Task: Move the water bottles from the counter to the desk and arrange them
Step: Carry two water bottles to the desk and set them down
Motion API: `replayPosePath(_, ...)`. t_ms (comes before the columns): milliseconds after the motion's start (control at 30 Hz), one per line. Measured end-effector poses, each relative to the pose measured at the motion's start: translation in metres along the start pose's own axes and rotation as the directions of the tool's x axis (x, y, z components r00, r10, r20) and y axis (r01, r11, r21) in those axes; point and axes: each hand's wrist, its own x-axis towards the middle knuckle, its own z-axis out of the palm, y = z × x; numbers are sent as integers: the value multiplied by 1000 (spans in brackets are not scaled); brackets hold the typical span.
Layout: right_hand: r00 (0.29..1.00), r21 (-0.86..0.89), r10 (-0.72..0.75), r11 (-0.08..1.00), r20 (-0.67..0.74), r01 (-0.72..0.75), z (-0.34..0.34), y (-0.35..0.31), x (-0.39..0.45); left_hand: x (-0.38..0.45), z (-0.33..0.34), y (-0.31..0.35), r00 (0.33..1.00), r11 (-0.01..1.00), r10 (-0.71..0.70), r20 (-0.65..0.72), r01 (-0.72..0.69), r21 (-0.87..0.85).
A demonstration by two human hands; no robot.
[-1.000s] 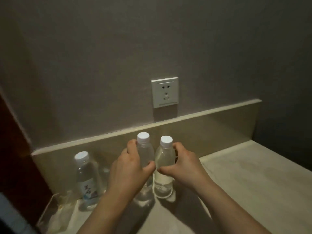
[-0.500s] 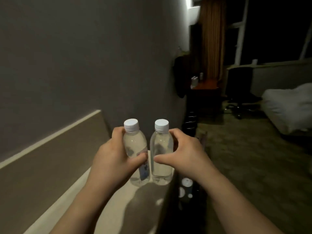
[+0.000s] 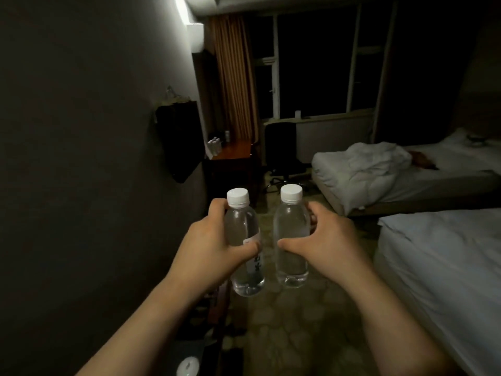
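I hold two clear water bottles with white caps upright in the air in front of me. My left hand [image 3: 210,246] grips the left water bottle [image 3: 241,229], which has a white label with dark characters. My right hand [image 3: 328,241] grips the right water bottle [image 3: 291,226]. The two bottles are a small gap apart. Far ahead along the left wall stands the wooden desk [image 3: 234,150], with several water bottles [image 3: 214,145] grouped on its left side. The counter is out of view.
A dark wall runs along the left with a black item [image 3: 180,139] hanging on it. A black office chair [image 3: 282,150] stands beside the desk. Two beds [image 3: 406,172] with white bedding fill the right. Patterned floor [image 3: 287,321] lies between. A white round object [image 3: 187,366] sits low left.
I have lifted both bottles off the counter and turned right into the room. The counter and wall socket have left the view; the desk, chair and beds now lie ahead.
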Motion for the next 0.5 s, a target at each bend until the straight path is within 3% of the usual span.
replayPosePath(267,992,56,102,994,-72,-98,-14,97,144,172,105,-30,996,998,60,70,-62,28)
replayPosePath(500,981,28,122,992,-148,-119,21,164,317,331,179,-109,991,993,114,65,-115,12)
